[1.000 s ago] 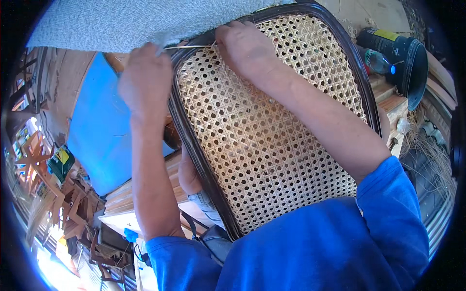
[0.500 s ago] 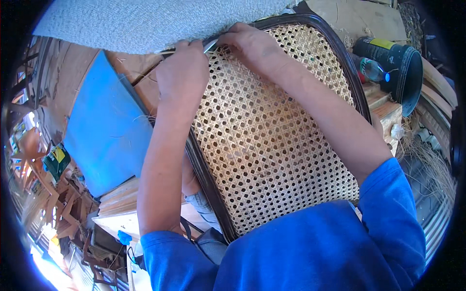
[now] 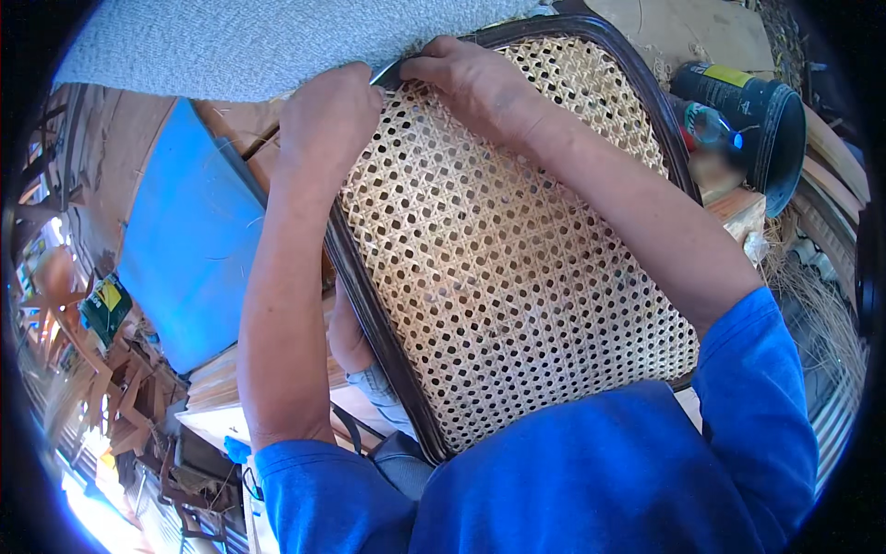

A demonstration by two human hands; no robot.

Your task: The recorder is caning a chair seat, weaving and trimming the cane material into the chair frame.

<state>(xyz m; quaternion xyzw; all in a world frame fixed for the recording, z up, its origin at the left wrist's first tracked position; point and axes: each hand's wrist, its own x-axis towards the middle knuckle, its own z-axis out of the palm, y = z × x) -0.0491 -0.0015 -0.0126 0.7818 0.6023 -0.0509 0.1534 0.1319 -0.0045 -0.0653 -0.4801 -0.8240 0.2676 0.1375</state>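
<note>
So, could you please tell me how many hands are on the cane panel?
2: the left hand and the right hand both rest at the top edge of the cane panel.

Two hands are showing, the left hand (image 3: 328, 120) and the right hand (image 3: 461, 78). One woven chair seat (image 3: 517, 268) is lying under them. One blue board (image 3: 189, 240) is sitting beside it. One black bucket (image 3: 761, 115) and one plastic bottle (image 3: 711, 125) are lying nearby.
</note>
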